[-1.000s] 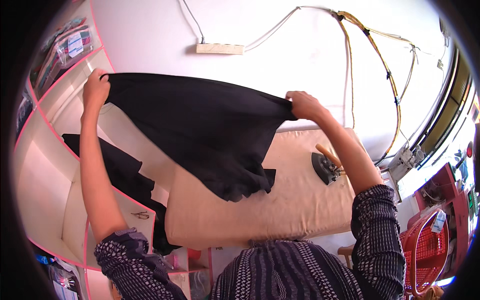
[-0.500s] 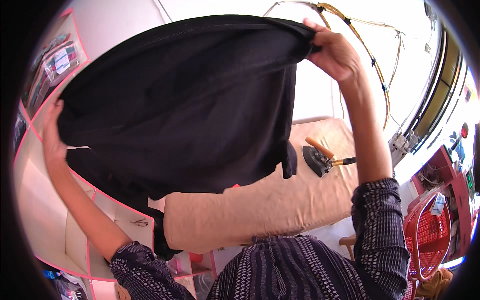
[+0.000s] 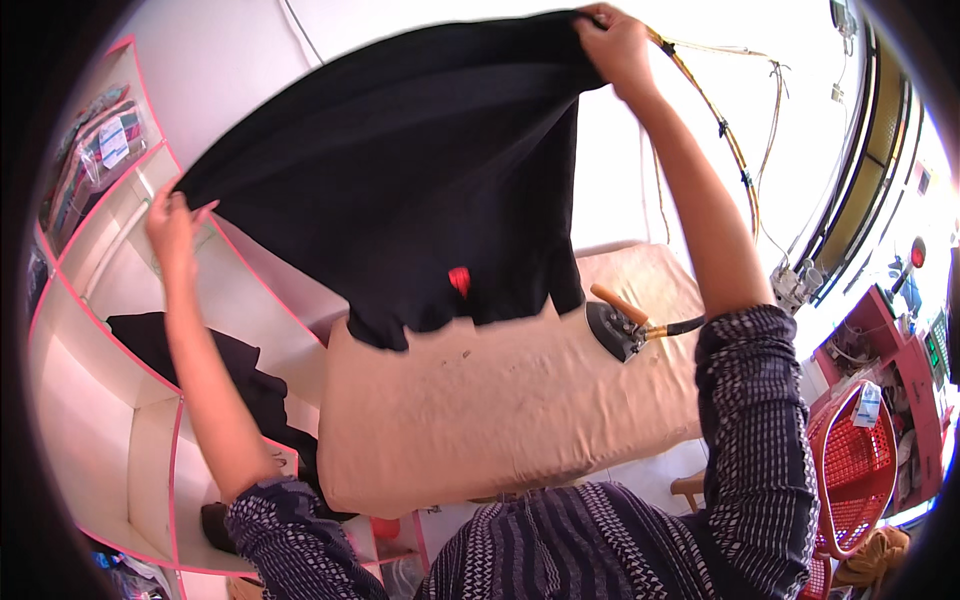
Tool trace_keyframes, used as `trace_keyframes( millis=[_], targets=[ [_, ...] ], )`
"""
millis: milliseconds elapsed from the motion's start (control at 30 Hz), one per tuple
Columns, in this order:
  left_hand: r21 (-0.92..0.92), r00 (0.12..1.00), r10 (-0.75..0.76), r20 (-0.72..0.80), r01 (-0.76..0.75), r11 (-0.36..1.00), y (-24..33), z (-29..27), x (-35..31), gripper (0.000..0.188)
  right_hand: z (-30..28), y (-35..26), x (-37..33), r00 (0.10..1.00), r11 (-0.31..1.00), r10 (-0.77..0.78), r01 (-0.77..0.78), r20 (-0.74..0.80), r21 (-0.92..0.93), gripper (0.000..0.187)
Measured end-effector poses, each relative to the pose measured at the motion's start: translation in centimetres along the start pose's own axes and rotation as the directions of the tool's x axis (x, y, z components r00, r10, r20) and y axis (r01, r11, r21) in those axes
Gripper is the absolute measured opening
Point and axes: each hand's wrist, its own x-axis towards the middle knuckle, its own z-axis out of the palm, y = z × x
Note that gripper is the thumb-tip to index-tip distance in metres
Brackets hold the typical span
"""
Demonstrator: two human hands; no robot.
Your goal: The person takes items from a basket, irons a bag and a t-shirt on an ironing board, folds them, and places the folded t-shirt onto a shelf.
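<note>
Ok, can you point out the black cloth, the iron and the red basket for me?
Black cloth [image 3: 420, 180]: head view, on the middle of its spread panel.
Iron [image 3: 611, 333]: head view, on its dark metal body.
Red basket [image 3: 869, 450]: head view, on its mesh wall.

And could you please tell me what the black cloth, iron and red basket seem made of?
Black cloth: probably matte fabric, hanging in soft folds.
Iron: likely metal body, dark with a faint sheen; tan handle perhaps smooth wood, by its colour.
Red basket: apparently moulded plastic, slightly shiny, with regular holes.
</note>
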Motion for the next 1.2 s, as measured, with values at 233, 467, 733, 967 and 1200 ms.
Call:
trace_keyframes(
  millis=[233, 467, 733, 967, 1200],
  targets=[
    [0.323, 0.829, -0.33, 0.451, 0.193, 0.926, -2.5, -6.7, -18.3, 0.019, -9.1, -2.8, -15.5, 0.764, 0.993, -0.111, 0.112, 0.635, 0.038, 0.035],
    [0.422, 0.378, -0.787, 0.488, 0.687, 0.591, -18.1, -11.6, -40.5, 0.026, -12.9, 3.3, -37.8, 0.333, 0.948, 0.18, -0.309, 0.926, -0.073, 0.036],
    [0.706, 0.055, -0.797, 0.601, 0.43, 0.562, -23.9, -16.6, -53.6, 0.021, -19.6, 6.0, -53.5, -0.16, 0.836, 0.291, -0.437, 0.943, -0.332, 0.034],
    [0.601, 0.5, -0.837, 0.222, 0.606, 0.521, -32.4, -6.1, -51.8, 0.034, -14.2, 10.1, -58.9, 0.24, 0.65, 0.741, -0.488, 0.627, -0.582, 0.062],
    [0.735, 0.58, -0.783, 0.224, 0.428, 0.527, -33.3, -7.9, -49.9, 0.05, -9.3, 6.4, -60.3, 0.101, 0.77, 0.486, -0.52, 0.868, -0.371, 0.056]
  ],
)
